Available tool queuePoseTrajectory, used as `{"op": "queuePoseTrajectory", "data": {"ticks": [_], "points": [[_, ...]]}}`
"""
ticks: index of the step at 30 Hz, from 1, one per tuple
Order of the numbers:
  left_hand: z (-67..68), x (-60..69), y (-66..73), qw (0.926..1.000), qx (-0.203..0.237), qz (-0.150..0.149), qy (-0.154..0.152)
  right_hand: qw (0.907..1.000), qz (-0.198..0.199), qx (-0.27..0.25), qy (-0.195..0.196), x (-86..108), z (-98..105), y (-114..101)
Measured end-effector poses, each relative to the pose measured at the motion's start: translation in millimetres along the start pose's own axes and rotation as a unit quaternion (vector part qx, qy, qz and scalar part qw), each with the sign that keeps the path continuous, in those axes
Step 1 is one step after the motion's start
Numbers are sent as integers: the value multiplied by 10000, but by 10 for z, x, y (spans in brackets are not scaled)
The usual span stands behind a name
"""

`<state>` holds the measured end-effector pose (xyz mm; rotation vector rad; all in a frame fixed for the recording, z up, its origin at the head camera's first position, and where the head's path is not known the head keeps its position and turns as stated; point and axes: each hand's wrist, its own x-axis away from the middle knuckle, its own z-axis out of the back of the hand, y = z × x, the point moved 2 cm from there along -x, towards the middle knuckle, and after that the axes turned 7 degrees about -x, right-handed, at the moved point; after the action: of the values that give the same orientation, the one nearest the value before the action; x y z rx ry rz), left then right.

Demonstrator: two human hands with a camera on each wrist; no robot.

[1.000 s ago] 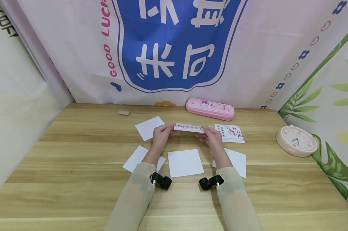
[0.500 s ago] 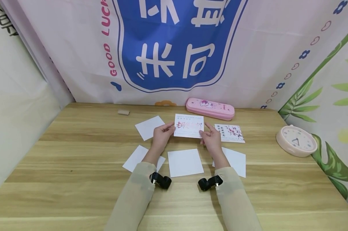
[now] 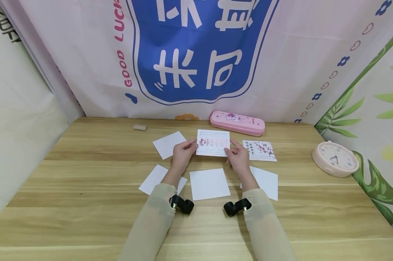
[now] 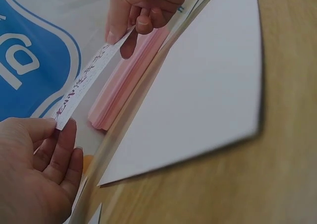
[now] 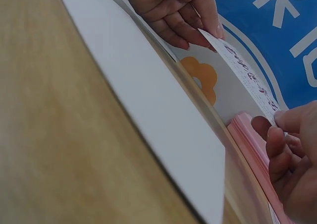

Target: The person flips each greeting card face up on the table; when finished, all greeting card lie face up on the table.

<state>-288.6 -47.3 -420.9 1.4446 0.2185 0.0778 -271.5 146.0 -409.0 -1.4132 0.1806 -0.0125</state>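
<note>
A white card (image 3: 212, 143) with reddish Chinese writing is held up above the table between both hands. My left hand (image 3: 182, 154) pinches its left edge between thumb and fingers. At the lower right corner my right hand (image 3: 238, 156) pinches it, thumb on the printed face. Both wrist views show the card (image 4: 86, 83) nearly edge-on. Beneath the hands lies a blank white card (image 3: 210, 184). Another white card (image 3: 264, 183) is partly covered by the right wrist, and one more (image 3: 154, 179) by the left wrist.
A blank card (image 3: 168, 144) lies at the back left, and a card with printed blossoms (image 3: 259, 150) at the right. Farther back are a pink pencil case (image 3: 237, 123) and a small beige block (image 3: 139, 127). A round clock (image 3: 335, 159) stands at the table's right edge.
The held card, seen nearly edge-on a second ago, has tilted up so its printed face shows. The right thumb now lies on that face. Since half a second ago little has moved.
</note>
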Motion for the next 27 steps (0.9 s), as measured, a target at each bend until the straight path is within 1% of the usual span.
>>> {"op": "queuePoseTrajectory", "data": {"ticks": [4, 6, 9, 14, 18, 20, 22, 24, 27], "points": [[4, 11, -3, 9995, -222, -208, -55, 10000, -3, -5, 10, -7, -4, 6], [0, 16, 2, 9987, -378, -300, -175, 10000, 4, 22, -41, -10, -6, -3], [-11, 14, 13, 9954, -785, -334, -433, 9995, 104, 173, -222, -29, 1, -8], [-21, 12, 20, 9839, -1494, -449, -872, 9956, 199, 485, -783, -64, 9, 4], [-17, 18, 14, 9731, -1944, -681, -1029, 9924, 175, 610, -1051, -66, -14, 24], [-13, 18, 6, 9646, -2285, -821, -1034, 9914, 201, 730, -1071, -65, -24, 35], [-11, 16, -2, 9524, -2719, -956, -997, 9901, 241, 872, -1070, -63, -32, 45], [-12, 10, -13, 9357, -3226, -1064, -952, 9886, 267, 1002, -1090, -61, -35, 54], [-24, 5, -22, 9090, -3902, -1127, -933, 9860, 354, 1235, -1064, -69, -28, 70]]}}
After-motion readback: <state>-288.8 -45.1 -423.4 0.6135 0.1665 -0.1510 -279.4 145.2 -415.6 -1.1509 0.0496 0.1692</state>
